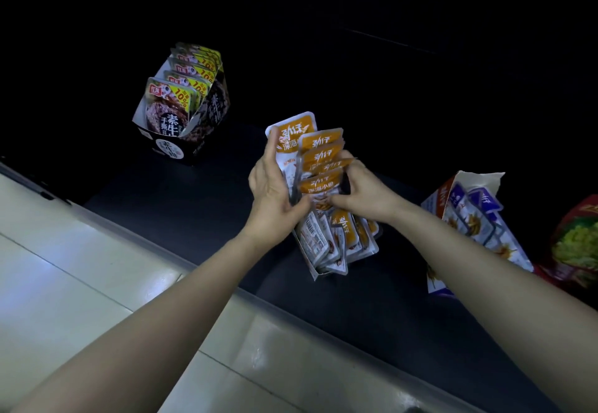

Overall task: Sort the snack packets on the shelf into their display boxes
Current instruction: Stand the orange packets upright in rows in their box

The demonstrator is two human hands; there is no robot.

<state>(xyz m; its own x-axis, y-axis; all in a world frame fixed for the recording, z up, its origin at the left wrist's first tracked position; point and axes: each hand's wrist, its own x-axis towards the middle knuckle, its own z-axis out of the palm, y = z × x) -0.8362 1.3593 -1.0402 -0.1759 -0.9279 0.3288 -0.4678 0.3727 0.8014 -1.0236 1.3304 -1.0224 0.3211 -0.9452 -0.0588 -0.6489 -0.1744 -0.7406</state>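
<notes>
Both hands hold a fanned stack of orange snack packets (pixel 320 153) above the dark shelf (pixel 181 205). My left hand (pixel 275 189) grips the stack's left side, thumb against the front. My right hand (pixel 362 192) pinches the right side and lower edge. Below the hands stands a display box (pixel 318 244) with several more orange-and-white packets tilted in it. A black display box (pixel 184 140) full of dark packets with yellow corners stands at the back left. A torn purple-and-white box (pixel 469 215) of purple packets leans at the right.
A red and yellow-green bag (pixel 576 244) lies at the far right edge. The shelf's front lip (pixel 155 244) runs diagonally, with pale floor tiles (pixel 64 283) below it. The back of the shelf is dark.
</notes>
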